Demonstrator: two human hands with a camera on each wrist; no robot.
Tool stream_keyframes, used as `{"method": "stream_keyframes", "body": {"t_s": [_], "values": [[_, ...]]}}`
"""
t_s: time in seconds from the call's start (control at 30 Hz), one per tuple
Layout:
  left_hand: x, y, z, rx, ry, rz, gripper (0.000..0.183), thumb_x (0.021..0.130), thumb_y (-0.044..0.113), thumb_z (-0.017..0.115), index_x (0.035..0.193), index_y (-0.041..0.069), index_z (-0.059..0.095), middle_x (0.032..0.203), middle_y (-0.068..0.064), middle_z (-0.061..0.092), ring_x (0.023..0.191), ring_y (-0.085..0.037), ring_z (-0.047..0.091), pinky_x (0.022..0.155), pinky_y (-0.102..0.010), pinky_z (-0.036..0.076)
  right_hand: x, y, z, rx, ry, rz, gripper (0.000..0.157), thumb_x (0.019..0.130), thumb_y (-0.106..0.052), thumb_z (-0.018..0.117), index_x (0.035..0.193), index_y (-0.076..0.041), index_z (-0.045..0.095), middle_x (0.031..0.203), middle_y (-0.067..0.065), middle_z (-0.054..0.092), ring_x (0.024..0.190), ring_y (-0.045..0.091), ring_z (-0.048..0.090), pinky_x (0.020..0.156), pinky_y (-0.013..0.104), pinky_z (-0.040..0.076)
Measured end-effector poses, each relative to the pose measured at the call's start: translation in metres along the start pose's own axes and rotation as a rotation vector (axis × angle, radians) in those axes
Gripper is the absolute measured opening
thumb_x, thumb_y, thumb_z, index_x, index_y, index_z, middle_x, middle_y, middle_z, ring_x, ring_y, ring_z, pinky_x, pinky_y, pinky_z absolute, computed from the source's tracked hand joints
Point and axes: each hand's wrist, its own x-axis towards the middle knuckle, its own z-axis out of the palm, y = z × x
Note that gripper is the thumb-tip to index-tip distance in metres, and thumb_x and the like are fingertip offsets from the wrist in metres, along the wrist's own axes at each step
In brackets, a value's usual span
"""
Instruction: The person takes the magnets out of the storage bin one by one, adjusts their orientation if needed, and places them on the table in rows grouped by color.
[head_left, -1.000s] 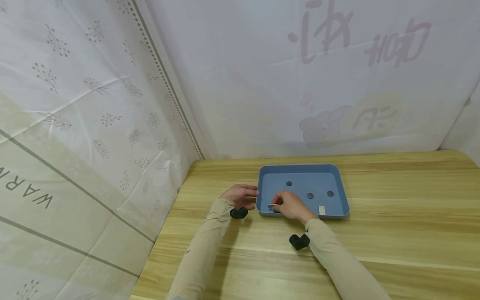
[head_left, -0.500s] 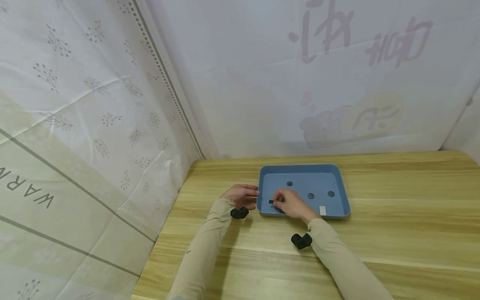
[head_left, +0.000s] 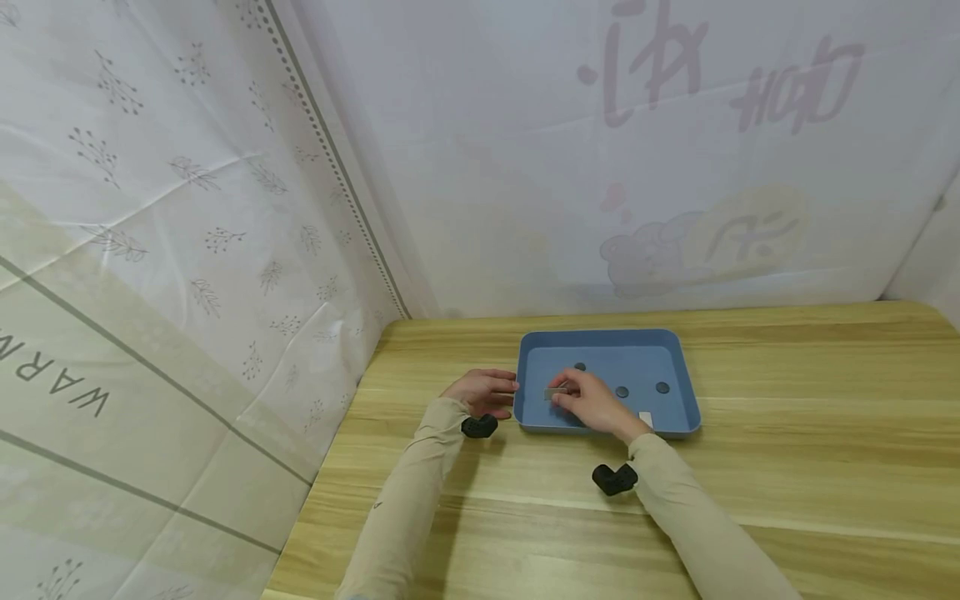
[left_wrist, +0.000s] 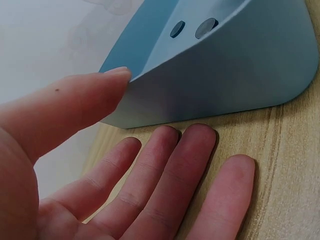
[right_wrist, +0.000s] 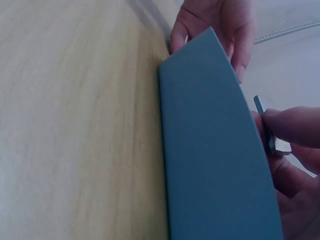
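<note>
A shallow blue tray (head_left: 686, 392) lies on the wooden table. Over its left part, my right hand (head_left: 600, 407) pinches a small flat rectangular plate (head_left: 553, 393) between thumb and fingers. In the right wrist view the plate (right_wrist: 265, 120) shows a dark edge and a shiny lower end; whether it is one piece or two I cannot tell. Beside the tray's left wall is my left hand (head_left: 483, 392), its fingers extended. In the left wrist view its thumb (left_wrist: 105, 90) touches the tray's rim, and the other fingers lie low, near the wall's foot.
Inside the tray are dark round discs (head_left: 622, 392), one partly behind the right hand, and a white rectangular piece (head_left: 646, 420) close to the front wall. Printed cloth (head_left: 480, 167) hangs behind the table (head_left: 810, 417) and along its left side.
My right hand has lifted the plate from near the tray's front left corner and moved slightly back and right, turning it so its light face shows. The left hand stays put.
</note>
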Motion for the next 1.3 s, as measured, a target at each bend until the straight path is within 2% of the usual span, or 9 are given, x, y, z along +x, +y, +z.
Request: {"method": "stream_keyframes", "body": {"t_s": [0.17, 0.33, 0.43, 0.53, 0.67, 0.8, 0.97, 1.13, 1.3], "values": [[0.0, 0.0, 0.0, 0.001, 0.0, 0.003, 0.051, 0.091, 0.013, 0.065, 0.139, 0.005, 0.05, 0.131, -0.018, 0.059, 0.118, -0.031, 0.059, 0.076, -0.036, 0.052, -0.003, 0.001, -0.009, 0.038, 0.001, -0.008, 0.023, 0.099, -0.014, 0.054, 0.12, -0.008, 0.06, 0.102, 0.012, 0.069, 0.088, 0.025, 0.064, 0.072, 0.037, 0.05], [0.0, -0.001, 0.0, -0.002, 0.003, 0.008, 0.05, 0.092, 0.013, 0.064, 0.139, 0.005, 0.05, 0.132, -0.018, 0.058, 0.12, -0.032, 0.058, 0.079, -0.036, 0.052, -0.007, 0.0, -0.018, 0.031, 0.008, 0.011, 0.023, 0.099, -0.017, 0.054, 0.12, -0.012, 0.06, 0.107, 0.013, 0.07, 0.093, 0.028, 0.064, 0.069, 0.035, 0.047], [-0.001, -0.001, 0.001, -0.003, -0.001, 0.014, 0.049, 0.092, 0.013, 0.063, 0.139, 0.005, 0.05, 0.132, -0.018, 0.058, 0.12, -0.032, 0.058, 0.079, -0.036, 0.051, -0.009, -0.002, -0.023, 0.032, 0.012, 0.006, 0.023, 0.098, -0.015, 0.054, 0.12, -0.011, 0.06, 0.101, 0.015, 0.069, 0.091, 0.029, 0.064, 0.065, 0.034, 0.045], [-0.001, -0.001, 0.001, -0.007, -0.006, 0.014, 0.05, 0.092, 0.012, 0.063, 0.14, 0.004, 0.048, 0.133, -0.018, 0.057, 0.121, -0.032, 0.057, 0.078, -0.036, 0.052, -0.011, -0.005, -0.03, 0.028, 0.016, -0.005, 0.025, 0.096, -0.014, 0.058, 0.121, -0.009, 0.06, 0.078, 0.012, 0.058, 0.073, 0.024, 0.056, 0.062, 0.033, 0.042], [-0.001, -0.001, 0.0, -0.019, -0.018, 0.014, 0.052, 0.092, 0.011, 0.063, 0.141, 0.004, 0.047, 0.136, -0.018, 0.055, 0.124, -0.034, 0.055, 0.077, -0.038, 0.053, -0.014, -0.007, -0.04, 0.007, 0.019, -0.03, 0.03, 0.093, -0.012, 0.062, 0.122, -0.005, 0.059, 0.067, 0.001, 0.036, 0.062, 0.016, 0.033, 0.062, 0.029, 0.039], [0.001, -0.001, -0.001, -0.03, -0.032, 0.014, 0.054, 0.092, 0.011, 0.064, 0.142, 0.004, 0.045, 0.137, -0.018, 0.054, 0.124, -0.034, 0.055, 0.077, -0.039, 0.054, -0.019, -0.009, -0.053, 0.004, 0.026, -0.037, 0.032, 0.093, -0.009, 0.062, 0.124, -0.002, 0.057, 0.066, 0.0, 0.037, 0.06, 0.013, 0.032, 0.059, 0.027, 0.036], [0.001, 0.0, 0.0, -0.031, -0.038, 0.016, 0.055, 0.092, 0.01, 0.062, 0.143, 0.005, 0.044, 0.139, -0.018, 0.052, 0.124, -0.035, 0.055, 0.074, -0.038, 0.054, -0.024, -0.005, -0.071, -0.018, 0.052, -0.02, 0.033, 0.093, -0.014, 0.063, 0.125, -0.004, 0.057, 0.068, 0.001, 0.04, 0.06, 0.014, 0.036, 0.058, 0.029, 0.037], [-0.001, 0.002, 0.003, -0.03, -0.039, 0.01, 0.056, 0.094, 0.01, 0.06, 0.146, 0.006, 0.04, 0.146, -0.018, 0.044, 0.129, -0.039, 0.049, 0.082, -0.043, 0.055, -0.028, 0.003, -0.091, -0.067, 0.086, -0.016, 0.031, 0.093, -0.015, 0.064, 0.122, -0.005, 0.059, 0.071, 0.004, 0.047, 0.063, 0.015, 0.039, 0.063, 0.03, 0.041], [0.002, 0.001, 0.003, -0.062, -0.034, -0.004, 0.057, 0.093, 0.01, 0.059, 0.147, 0.005, 0.038, 0.148, -0.019, 0.042, 0.13, -0.04, 0.047, 0.087, -0.048, 0.053, -0.033, 0.009, -0.111, -0.097, 0.117, -0.021, 0.03, 0.094, -0.014, 0.063, 0.123, -0.004, 0.059, 0.072, 0.005, 0.048, 0.061, 0.015, 0.04, 0.061, 0.028, 0.04]]}}
